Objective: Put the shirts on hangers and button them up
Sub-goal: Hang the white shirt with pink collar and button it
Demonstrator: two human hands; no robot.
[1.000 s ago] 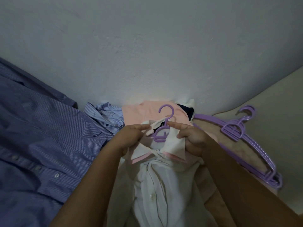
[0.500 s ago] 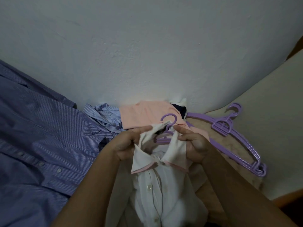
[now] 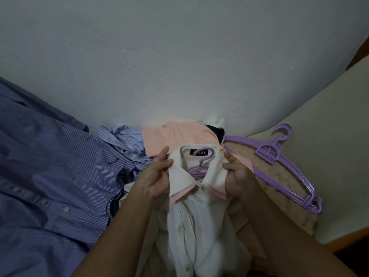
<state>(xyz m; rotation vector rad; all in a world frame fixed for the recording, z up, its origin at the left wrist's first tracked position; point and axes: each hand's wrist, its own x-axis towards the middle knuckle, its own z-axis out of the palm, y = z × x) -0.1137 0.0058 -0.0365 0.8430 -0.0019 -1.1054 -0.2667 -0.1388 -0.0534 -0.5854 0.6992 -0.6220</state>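
Pinching white shirt (image 3: 191, 232) collar, both hands' fingers (image 3: 166, 163), spare hangers (image 3: 283, 168) right, blue shirt (image 3: 50, 176) left.

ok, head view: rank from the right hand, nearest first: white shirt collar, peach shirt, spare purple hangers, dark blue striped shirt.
1. white shirt collar: gripped by the right hand.
2. peach shirt: just behind the collar, toward the wall.
3. spare purple hangers: stacked off to the right.
4. dark blue striped shirt: far left, beyond the left hand.

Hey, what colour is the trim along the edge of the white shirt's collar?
Pink trim edges the white shirt collar, seen in the head view.
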